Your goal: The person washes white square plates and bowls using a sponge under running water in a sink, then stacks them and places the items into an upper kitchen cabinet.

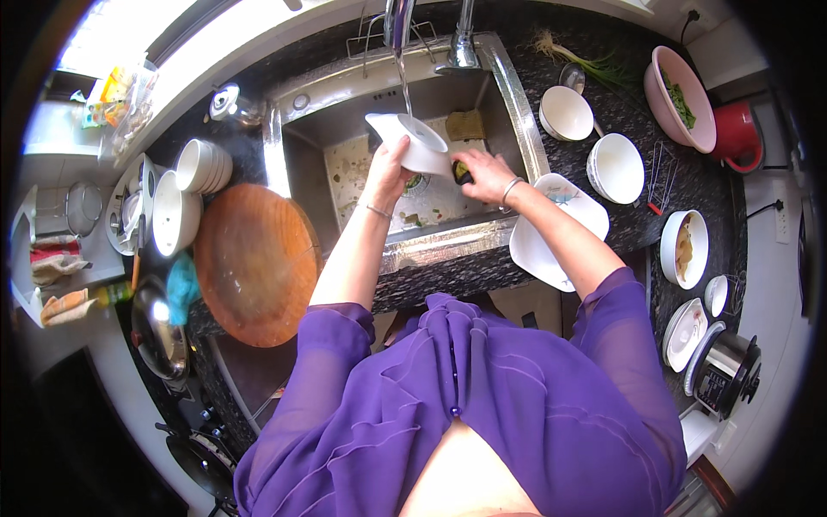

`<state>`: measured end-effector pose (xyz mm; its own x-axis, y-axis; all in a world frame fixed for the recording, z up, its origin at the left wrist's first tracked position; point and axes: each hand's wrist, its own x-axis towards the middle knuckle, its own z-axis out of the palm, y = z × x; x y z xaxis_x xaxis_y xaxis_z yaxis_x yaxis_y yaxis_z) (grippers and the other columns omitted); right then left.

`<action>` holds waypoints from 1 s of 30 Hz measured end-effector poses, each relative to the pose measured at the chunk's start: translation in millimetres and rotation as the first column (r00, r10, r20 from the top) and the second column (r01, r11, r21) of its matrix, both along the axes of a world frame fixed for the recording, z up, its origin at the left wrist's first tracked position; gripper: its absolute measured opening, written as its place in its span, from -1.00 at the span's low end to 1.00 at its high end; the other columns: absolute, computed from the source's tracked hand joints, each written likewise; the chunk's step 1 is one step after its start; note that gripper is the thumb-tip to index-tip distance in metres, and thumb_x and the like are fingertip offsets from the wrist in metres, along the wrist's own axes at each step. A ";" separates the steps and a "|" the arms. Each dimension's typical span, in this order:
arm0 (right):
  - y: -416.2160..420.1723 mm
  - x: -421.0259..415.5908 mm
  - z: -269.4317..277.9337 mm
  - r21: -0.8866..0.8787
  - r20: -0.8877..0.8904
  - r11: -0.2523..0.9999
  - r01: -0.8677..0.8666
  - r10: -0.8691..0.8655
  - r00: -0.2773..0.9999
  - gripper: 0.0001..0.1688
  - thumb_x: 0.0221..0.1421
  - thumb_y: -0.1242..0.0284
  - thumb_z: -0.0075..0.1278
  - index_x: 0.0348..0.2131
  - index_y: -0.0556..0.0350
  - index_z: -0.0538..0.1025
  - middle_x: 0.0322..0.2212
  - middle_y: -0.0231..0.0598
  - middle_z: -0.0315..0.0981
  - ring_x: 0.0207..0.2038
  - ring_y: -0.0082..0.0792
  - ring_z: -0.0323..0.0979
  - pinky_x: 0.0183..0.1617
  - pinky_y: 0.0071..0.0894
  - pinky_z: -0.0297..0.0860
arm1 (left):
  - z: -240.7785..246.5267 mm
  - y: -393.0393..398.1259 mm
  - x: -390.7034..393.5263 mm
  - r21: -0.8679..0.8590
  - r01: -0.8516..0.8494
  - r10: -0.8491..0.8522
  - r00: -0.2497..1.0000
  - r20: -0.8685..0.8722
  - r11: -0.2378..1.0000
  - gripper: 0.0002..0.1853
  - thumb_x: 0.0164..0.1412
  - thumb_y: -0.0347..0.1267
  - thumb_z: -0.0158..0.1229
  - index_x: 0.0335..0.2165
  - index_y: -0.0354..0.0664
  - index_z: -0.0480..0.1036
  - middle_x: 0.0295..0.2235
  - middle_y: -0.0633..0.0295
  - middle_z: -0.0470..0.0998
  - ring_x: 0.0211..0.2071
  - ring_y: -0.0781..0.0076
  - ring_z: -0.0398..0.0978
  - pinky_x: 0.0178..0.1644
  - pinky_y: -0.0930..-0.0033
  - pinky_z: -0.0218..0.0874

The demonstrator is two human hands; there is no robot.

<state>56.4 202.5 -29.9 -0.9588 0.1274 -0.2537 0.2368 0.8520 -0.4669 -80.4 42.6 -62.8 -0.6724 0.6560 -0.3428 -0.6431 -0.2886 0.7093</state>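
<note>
My left hand (389,167) grips a white bowl (417,145) with a pointed corner, tilted over the sink. Its round foot seems to face up, and a stream of water (404,81) from the tap (398,29) runs onto it. Close by on the right, my right hand (486,173) holds a small dark and yellow-green scrubber (461,172) beside the bowl's edge. Below both hands lies the stainless-steel sink (305,178), food scraps scattered over its bottom. Green bits sit in the drain strainer (417,185), partly hidden by the bowl. A brown scouring pad (465,126) rests at the back.
A round wooden chopping board (255,265) and stacked white bowls (194,167) stand left. Right of the sink are a square white dish (559,216) under my forearm, more bowls (615,169), spring onions (585,63) and a pink basin of greens (652,97).
</note>
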 end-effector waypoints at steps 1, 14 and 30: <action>-8.1 -0.5 7.9 0.006 -0.087 1.000 0.008 -0.008 0.996 -0.29 -0.18 0.25 0.02 0.01 0.00 0.23 -0.04 -0.13 0.25 0.08 -0.14 0.15 0.11 -0.04 0.10 | 0.4 7.3 -3.0 -0.030 -0.007 0.008 1.000 0.017 1.000 -0.62 0.14 -0.34 0.05 -0.09 -0.29 0.26 -0.20 0.10 0.43 -0.21 0.19 0.45 -0.19 0.09 0.38; -25.8 -17.2 38.8 0.104 -0.290 0.975 0.197 -0.160 0.943 -0.80 -0.01 0.43 -0.21 -0.40 0.23 0.34 -0.53 0.05 0.45 -0.47 0.06 0.45 -0.39 -0.08 0.39 | 67.4 -2.3 22.1 -0.349 0.096 -0.111 0.994 -0.023 0.932 -0.62 0.14 -0.07 -0.01 -0.38 -0.20 0.41 -0.38 0.15 0.50 -0.32 0.28 0.49 -0.33 0.30 0.34; 32.3 266.9 129.6 -0.969 0.006 0.058 0.240 -0.966 0.258 -0.76 0.04 0.51 -0.13 -0.33 0.35 0.47 -0.49 -0.33 0.47 -0.46 -0.58 0.43 -0.37 -0.55 0.37 | 44.6 47.1 -46.9 -0.103 0.024 0.004 0.967 0.257 0.994 -0.39 0.13 -0.38 0.01 0.07 -0.36 -0.05 0.11 -0.28 -0.12 0.08 -0.25 0.06 0.14 -0.07 0.03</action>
<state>323.3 234.7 99.7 -0.4542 0.8700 -0.1918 -0.1711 -0.2965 -0.9396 -127.2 89.7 -18.2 -0.5468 0.6136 -0.5696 -0.8096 -0.2143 0.5464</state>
